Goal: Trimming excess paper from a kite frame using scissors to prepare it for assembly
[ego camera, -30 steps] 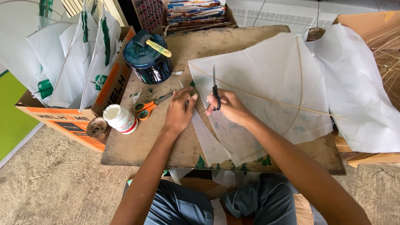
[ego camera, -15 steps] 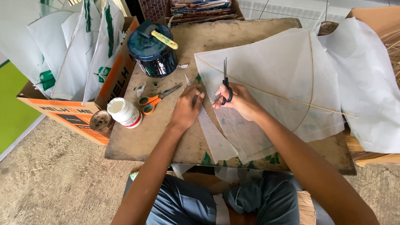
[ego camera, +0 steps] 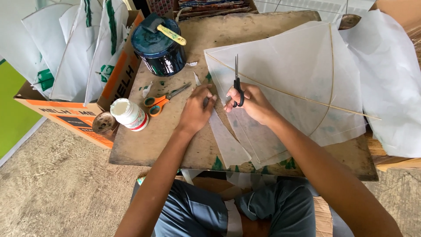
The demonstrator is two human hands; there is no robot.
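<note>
Black-handled scissors (ego camera: 237,85) upright, blades closed, on white paper kite (ego camera: 289,83).

Hands: two, the left hand (ego camera: 196,109) and the right hand (ego camera: 252,103), both at the board's centre.
Scissors: two; black scissors (ego camera: 237,83) in the right hand, orange scissors (ego camera: 163,99) lying at 9 o'clock from the hands.
Kite frame sticks: two, one straight stick (ego camera: 298,95) and one bowed stick (ego camera: 332,74), at 2 o'clock.
Dark blue tins: one (ego camera: 160,50), at 11 o'clock.
White glue bottles: one (ego camera: 129,114), at 9 o'clock.
Cardboard boxes: one (ego camera: 70,115), at 9 o'clock.
</note>
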